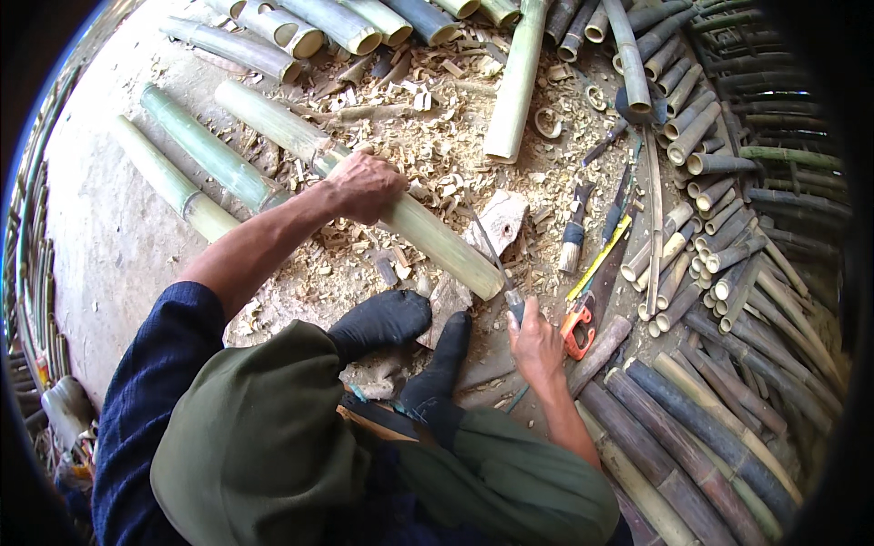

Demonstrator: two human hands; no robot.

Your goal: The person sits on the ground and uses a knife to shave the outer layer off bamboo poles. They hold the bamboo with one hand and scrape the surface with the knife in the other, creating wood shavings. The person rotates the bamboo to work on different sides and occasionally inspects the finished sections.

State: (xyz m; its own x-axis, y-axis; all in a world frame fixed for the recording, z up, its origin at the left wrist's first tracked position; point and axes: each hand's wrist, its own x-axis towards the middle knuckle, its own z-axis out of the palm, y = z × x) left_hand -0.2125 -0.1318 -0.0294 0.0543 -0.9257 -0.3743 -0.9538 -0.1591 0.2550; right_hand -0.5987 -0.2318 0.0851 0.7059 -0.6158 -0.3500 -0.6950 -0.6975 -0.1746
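My left hand [367,187] is wrapped over the middle of a pale green bamboo pole [442,244], which slants from the upper left down toward my right. In my right hand [537,348] is the handle of a slim-bladed knife [492,249]. Its thin blade points up and away, passing close by the pole's near right end; whether it touches cannot be told. Behind the blade lies a pale wooden block [503,218]. Another block [446,309] sits between my dark-covered feet, below the pole.
Wood shavings [446,118] cover the ground ahead. Two bamboo poles, one greener [200,146], lie at left. At right are an orange-handled tool [578,329], a long yellow strip [603,259], a cord-wrapped handle [575,227] and stacked dark bamboo [669,437]. Cut tubes [719,232] pile beyond.
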